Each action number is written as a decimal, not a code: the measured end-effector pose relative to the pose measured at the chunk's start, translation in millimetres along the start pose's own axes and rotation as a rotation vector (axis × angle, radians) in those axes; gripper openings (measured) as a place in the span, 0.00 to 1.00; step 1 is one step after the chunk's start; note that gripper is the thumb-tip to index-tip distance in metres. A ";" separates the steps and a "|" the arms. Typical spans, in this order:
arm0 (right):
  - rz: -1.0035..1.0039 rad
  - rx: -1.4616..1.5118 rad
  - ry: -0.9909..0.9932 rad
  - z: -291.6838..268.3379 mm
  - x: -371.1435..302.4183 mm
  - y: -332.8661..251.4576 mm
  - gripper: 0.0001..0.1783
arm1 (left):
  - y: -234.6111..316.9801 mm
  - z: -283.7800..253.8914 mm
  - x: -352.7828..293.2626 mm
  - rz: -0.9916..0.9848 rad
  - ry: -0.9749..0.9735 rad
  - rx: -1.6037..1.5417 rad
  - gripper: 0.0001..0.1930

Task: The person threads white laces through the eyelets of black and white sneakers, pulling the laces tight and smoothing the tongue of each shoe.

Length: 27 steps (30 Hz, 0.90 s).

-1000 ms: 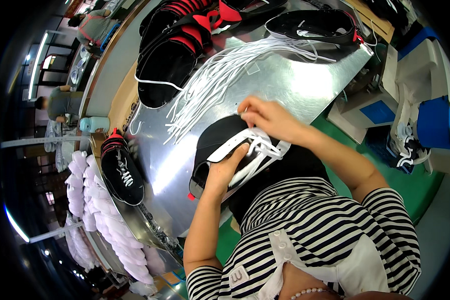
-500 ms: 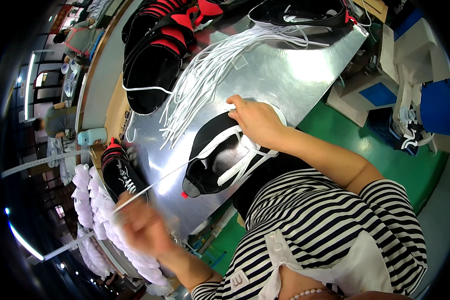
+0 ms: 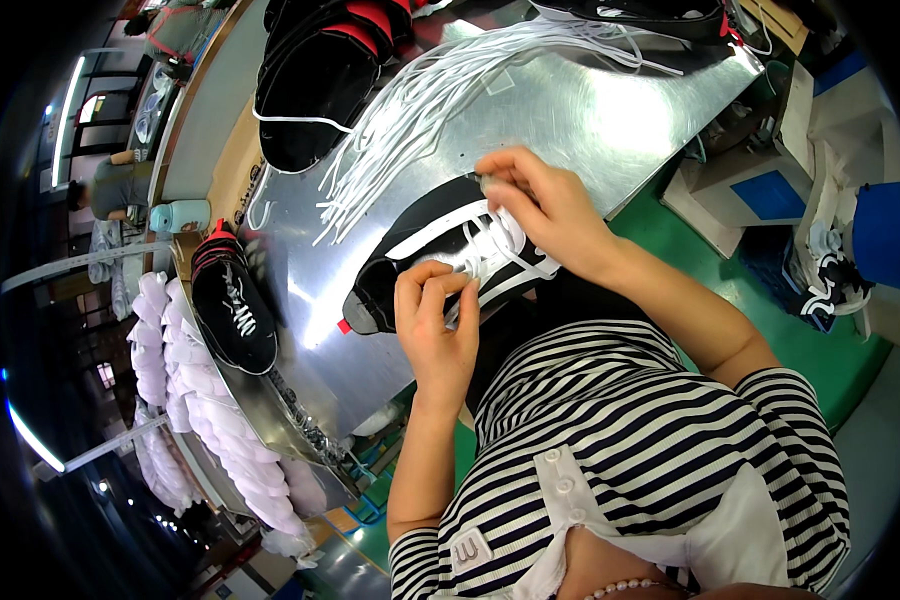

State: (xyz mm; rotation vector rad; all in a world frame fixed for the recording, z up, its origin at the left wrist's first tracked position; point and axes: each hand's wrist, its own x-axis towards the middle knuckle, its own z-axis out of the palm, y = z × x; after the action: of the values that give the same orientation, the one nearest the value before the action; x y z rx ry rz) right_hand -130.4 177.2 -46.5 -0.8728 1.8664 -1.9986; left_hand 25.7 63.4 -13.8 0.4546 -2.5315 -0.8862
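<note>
A black shoe upper (image 3: 425,215) with white eyelet strips and a red heel tab lies on the metal table in front of me. Near its opening, my left hand (image 3: 435,325) has thumb and fingers closed in a pinch on a white shoelace (image 3: 485,250) that is threaded through the eyelets. My right hand (image 3: 540,205) grips the far end of the upper, its fingertips bent over the edge. Beyond it a bundle of loose white laces (image 3: 400,120) is spread out. A laced black shoe upper (image 3: 232,310) lies to the left.
Stacked black uppers with red parts (image 3: 315,90) stand at the far left of the table (image 3: 570,120). Another black upper (image 3: 640,12) lies at the far edge. Cartons (image 3: 760,195) are on the right, white padded pieces (image 3: 200,400) on the left, a light-blue bottle (image 3: 180,216) behind.
My left hand has come in from the far left, where it held a lace pulled taut, to the shoe's opening. The lace now sits closer on the upper. My right hand remains at the far end.
</note>
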 end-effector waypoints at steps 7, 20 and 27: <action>0.452 0.494 -0.371 -8.7 -59.1 -23.2 0.18 | 5.8 -18.9 4.7 -0.182 -0.064 -0.429 0.04; 0.108 0.488 -0.163 -22.4 -1.9 -35.3 0.21 | 7.0 1.7 5.3 0.045 -0.090 -0.012 0.08; 0.206 0.122 -0.192 -23.1 -48.4 -20.8 0.09 | 3.7 7.6 12.1 0.046 -0.031 0.091 0.11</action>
State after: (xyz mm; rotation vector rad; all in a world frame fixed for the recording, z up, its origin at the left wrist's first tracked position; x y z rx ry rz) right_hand -102.0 226.4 -37.8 -0.7741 1.6396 -1.8141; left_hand 11.0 64.8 -13.4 0.4114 -2.6074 -0.7698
